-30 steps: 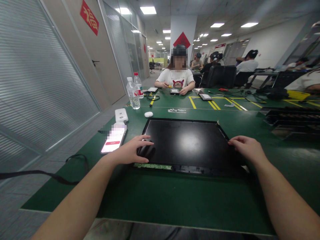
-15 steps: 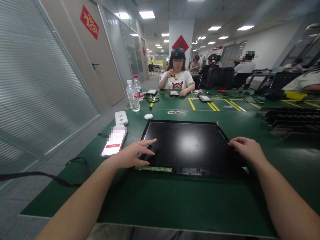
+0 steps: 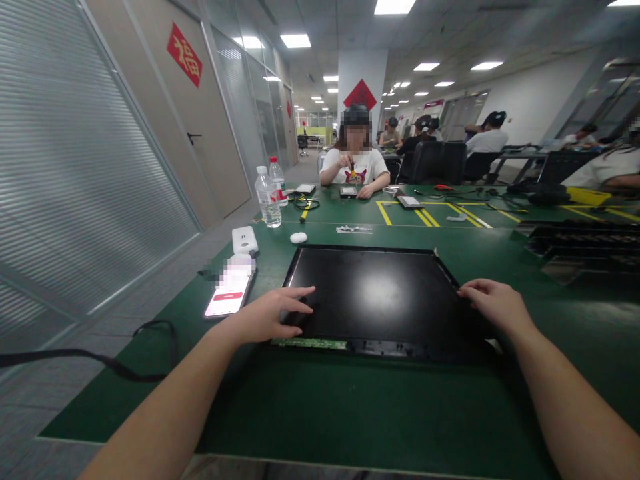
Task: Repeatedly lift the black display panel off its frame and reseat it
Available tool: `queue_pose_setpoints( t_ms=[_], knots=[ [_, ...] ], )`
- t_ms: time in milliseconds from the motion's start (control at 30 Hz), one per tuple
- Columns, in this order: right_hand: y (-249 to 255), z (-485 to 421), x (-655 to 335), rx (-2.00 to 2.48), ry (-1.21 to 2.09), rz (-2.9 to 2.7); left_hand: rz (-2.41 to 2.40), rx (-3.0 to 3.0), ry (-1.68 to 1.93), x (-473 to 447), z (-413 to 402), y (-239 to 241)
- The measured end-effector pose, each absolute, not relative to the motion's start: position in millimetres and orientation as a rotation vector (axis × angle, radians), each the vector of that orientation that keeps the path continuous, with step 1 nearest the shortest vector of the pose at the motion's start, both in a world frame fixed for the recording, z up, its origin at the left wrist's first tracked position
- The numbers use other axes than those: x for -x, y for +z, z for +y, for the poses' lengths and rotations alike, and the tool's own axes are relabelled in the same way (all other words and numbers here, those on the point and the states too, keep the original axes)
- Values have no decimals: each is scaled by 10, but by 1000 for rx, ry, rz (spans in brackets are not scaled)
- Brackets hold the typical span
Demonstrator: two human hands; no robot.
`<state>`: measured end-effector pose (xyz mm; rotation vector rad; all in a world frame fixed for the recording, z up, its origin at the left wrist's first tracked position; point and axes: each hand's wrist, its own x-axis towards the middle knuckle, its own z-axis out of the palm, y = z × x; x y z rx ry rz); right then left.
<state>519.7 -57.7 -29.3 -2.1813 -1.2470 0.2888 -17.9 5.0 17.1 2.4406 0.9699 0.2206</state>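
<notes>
A flat black display panel (image 3: pixel 360 320) in a thin frame lies on the green table in front of me. Along its near edge, toward the left, runs a narrow green circuit board (image 3: pixel 315 344). My left hand (image 3: pixel 273 315) hovers over or rests on the panel's left side, fingers spread; whether they touch the surface is hard to tell. At the panel's right edge, my right hand (image 3: pixel 493 300) has thumb and fingers pinched together on the frame. A small light piece (image 3: pixel 493 344) shows by the near right corner.
Left of the panel are a phone (image 3: pixel 230 290), a white power bank (image 3: pixel 245 240) and two water bottles (image 3: pixel 269 200). A white earbud case (image 3: pixel 299 237) sits behind it. Dark metal parts (image 3: pixel 575 247) are stacked at right. Across the table, a person (image 3: pixel 355 160) works with a screwdriver.
My view has tilted up slightly, so the table things sit a little lower. Both hands keep nearly the same places at the panel. The person opposite has lowered the screwdriver.
</notes>
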Motion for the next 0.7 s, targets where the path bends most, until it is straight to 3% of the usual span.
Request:
queue_pose_setpoints(
  t_ms=[467,700],
  knots=[
    [-291,-574,-5198,2188,324,-1240,1504,-2402,497,162,192,-84],
    [-217,-593,-5137,2206,369,-1217,1660,-2368,460,161,261,-108]
  ],
)
